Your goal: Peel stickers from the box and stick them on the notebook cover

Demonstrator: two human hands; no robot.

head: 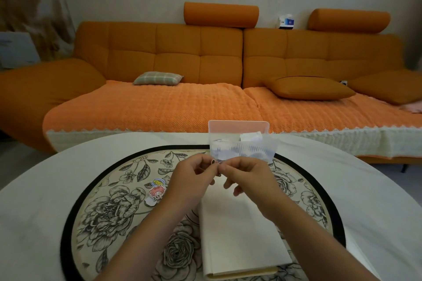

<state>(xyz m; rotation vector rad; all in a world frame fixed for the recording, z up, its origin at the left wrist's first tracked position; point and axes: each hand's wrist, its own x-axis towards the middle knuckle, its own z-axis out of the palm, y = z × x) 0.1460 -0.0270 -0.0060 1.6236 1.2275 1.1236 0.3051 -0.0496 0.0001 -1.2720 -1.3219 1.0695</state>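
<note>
A cream notebook (pixel 237 235) lies shut on the floral round mat (pixel 109 212), its cover plain. Above its far end my left hand (pixel 194 180) and my right hand (pixel 246 178) meet, and both pinch one small sticker (pixel 217 163) between thumb and fingertips. The sticker is tiny and mostly hidden by my fingers. Behind the hands stands the clear plastic box (pixel 242 141) with a pink raised lid, holding paper bits. Two loose cartoon stickers (pixel 157 188) and a white scrap of backing lie on the mat left of my left hand.
The mat sits on a round white table (pixel 45 201). An orange sofa (pixel 182 64) with cushions fills the room behind the table.
</note>
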